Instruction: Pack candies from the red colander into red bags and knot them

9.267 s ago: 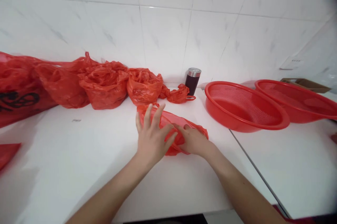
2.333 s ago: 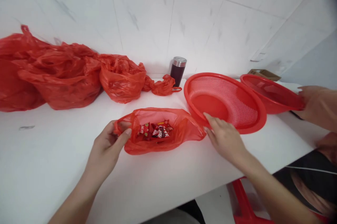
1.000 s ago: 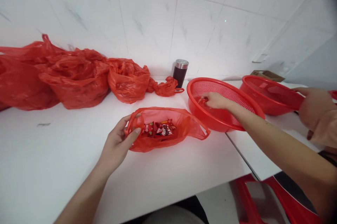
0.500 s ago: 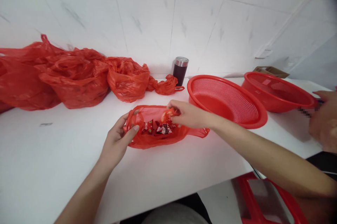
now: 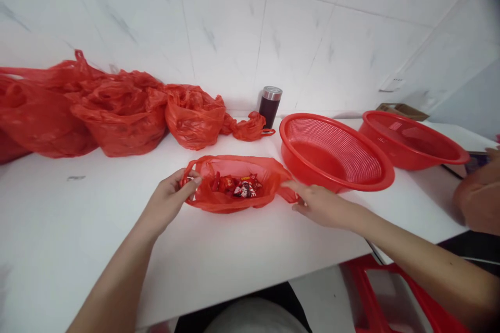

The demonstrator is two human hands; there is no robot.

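Observation:
A red plastic bag [image 5: 228, 206] lies on the white table with its mouth spread upward. Inside it are several small red-wrapped candies [image 5: 246, 189], some with printed lettering. My left hand [image 5: 169, 198] pinches the bag's left handle between thumb and fingers. At the other end, my right hand [image 5: 320, 204] has its fingers around the right handle, and the fingertips are partly hidden by the plastic. Just beyond my right hand stands a red perforated basket [image 5: 336, 184], with nothing seen inside it.
Several filled red bags [image 5: 121, 132] line the wall at left. A dark tumbler [image 5: 269, 106] stands behind the table's middle. Another red basin [image 5: 417, 153] is at right, near another person's arm [image 5: 478, 192]. A red stool [image 5: 390, 291] sits below the table edge.
My right hand has left the candies inside the bag and moved right to its right handle. The orange-red item it held now lies out of its grasp. My left hand keeps its hold.

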